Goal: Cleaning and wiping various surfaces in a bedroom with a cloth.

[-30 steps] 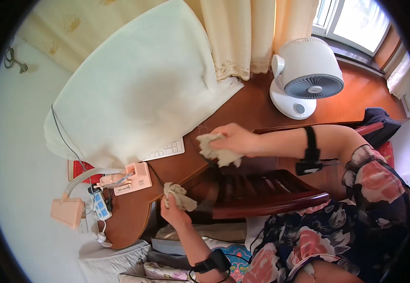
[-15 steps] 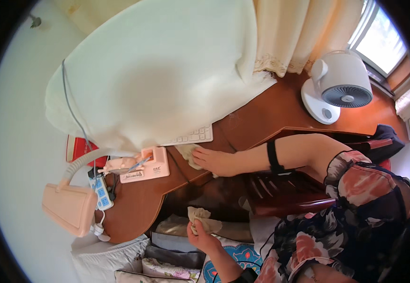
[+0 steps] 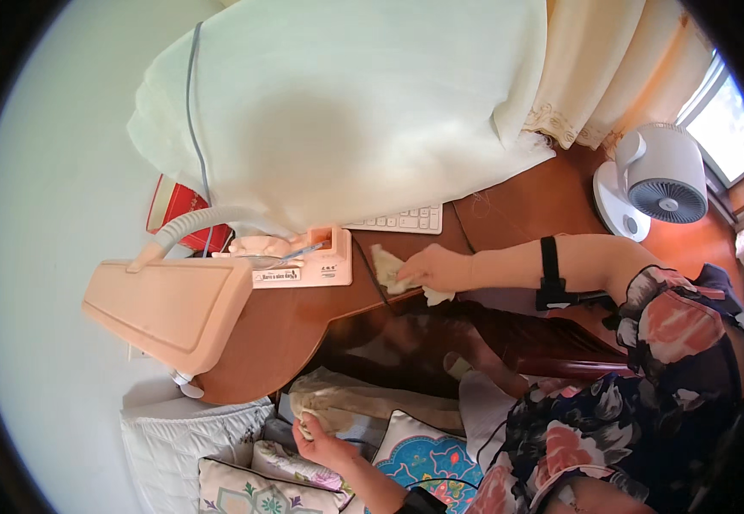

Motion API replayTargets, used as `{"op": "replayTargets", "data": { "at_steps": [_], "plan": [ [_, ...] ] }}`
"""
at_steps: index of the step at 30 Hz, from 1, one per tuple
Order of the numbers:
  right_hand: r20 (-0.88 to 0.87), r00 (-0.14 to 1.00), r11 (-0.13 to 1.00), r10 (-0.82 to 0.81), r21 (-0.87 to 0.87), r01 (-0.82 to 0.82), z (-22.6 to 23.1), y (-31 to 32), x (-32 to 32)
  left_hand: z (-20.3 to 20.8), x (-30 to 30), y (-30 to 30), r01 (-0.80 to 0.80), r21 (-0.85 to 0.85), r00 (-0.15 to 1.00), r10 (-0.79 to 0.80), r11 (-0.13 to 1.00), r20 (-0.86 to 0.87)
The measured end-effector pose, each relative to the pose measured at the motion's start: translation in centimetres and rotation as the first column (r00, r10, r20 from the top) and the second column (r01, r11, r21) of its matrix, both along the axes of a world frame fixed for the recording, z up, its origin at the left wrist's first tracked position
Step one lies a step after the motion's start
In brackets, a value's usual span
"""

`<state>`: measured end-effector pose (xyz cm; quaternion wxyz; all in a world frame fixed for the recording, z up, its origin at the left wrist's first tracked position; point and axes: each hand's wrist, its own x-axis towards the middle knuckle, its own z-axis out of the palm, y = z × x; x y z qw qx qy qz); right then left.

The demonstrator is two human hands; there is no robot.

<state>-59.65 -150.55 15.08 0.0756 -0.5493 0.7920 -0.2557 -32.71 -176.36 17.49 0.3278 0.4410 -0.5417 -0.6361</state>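
Head view, looking down on a brown wooden desk (image 3: 509, 214) whose curved front edge runs from lower left toward centre right. At frame centre the right hand (image 3: 436, 270) lies palm-down on the desktop, fingers curled and pressed onto a crumpled pale cloth (image 3: 389, 270) that lies flat on the wood just inside the desk's front edge; a corner of the cloth shows below the hand. Immediately left of the cloth stands a pink desk organiser (image 3: 303, 261), with a dark cable (image 3: 368, 274) running between the two. A pink desk lamp (image 3: 171, 304) occupies the left end of the desk, its head overhanging the rim. A white keyboard (image 3: 402, 220) sits just above the hand, half covered by a large pale dust cover (image 3: 346, 111) filling the upper centre. Bare wood extends right of the hand toward a white fan (image 3: 654, 180) at upper right. At lower centre, below the desk edge, the left hand (image 3: 321, 433) is closed around a second wadded cloth (image 3: 308, 420), above patterned cushions (image 3: 303, 480).
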Motion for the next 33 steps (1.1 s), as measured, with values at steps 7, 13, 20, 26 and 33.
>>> {"op": "replayTargets", "data": {
  "at_steps": [7, 13, 20, 26, 33],
  "plan": [
    [0.341, 0.926, 0.927, -0.162, -0.269, 0.261, 6.6, -8.4, 0.8, 0.2, 0.3, -3.2, -0.082, -0.036, 0.995, 0.079, 0.996, -0.064],
    [-0.604, 0.797, 1.000, -0.003, 0.006, 0.008, 0.9, -15.7, 1.5, -1.1, 0.9, 2.2, 0.127, 0.048, 0.992, -0.127, 0.991, -0.018],
    [-0.587, 0.795, 0.963, 0.150, 0.268, 0.016, 1.7, -13.6, 2.1, -0.8, 3.5, 1.0, 0.104, 0.044, 0.994, -0.103, 0.994, -0.026],
    [-0.424, 0.883, 0.978, 0.200, 0.148, -0.150, -0.3, -14.3, 5.3, -0.3, 3.1, -4.1, -0.116, 0.036, 0.993, 0.117, 0.993, -0.023],
    [-0.317, 0.931, 0.983, 0.181, 0.094, -0.159, -1.7, -27.8, 4.1, -3.3, 1.0, -11.9, -0.217, -0.215, 0.976, 0.208, 0.952, -0.060]
  ]
}}
